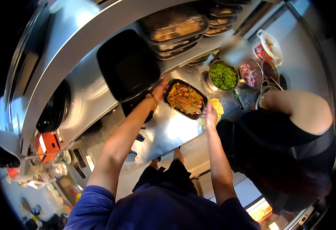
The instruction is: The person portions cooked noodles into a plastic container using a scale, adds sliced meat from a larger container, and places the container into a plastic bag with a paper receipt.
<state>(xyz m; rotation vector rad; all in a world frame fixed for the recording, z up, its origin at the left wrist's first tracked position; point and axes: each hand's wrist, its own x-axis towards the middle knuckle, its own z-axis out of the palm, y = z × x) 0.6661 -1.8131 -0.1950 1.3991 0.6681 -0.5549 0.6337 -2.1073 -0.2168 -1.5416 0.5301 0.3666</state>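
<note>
A black plastic takeaway container [185, 99] filled with cooked, sauced food lies on the steel worktop [170, 143] before me. My right hand [210, 116] grips its right end, thumb up along the rim. Just beyond that hand is a crumpled yellow cloth [217, 107]. My left hand [159, 89], with a beaded bracelet at the wrist, is beside the container's left end with fingers extended; whether they touch the rim is unclear. Above my left forearm, a stack of empty black containers [127, 66] stands on the shelf edge.
Metal pots of chopped green herbs [224, 75] and sliced red onion [250, 74] stand at back right, near a white tub [268, 47]. Lidded food containers [176, 27] are stacked on the steel shelf [90, 77]. A co-worker in black [271, 138] leans in close on my right.
</note>
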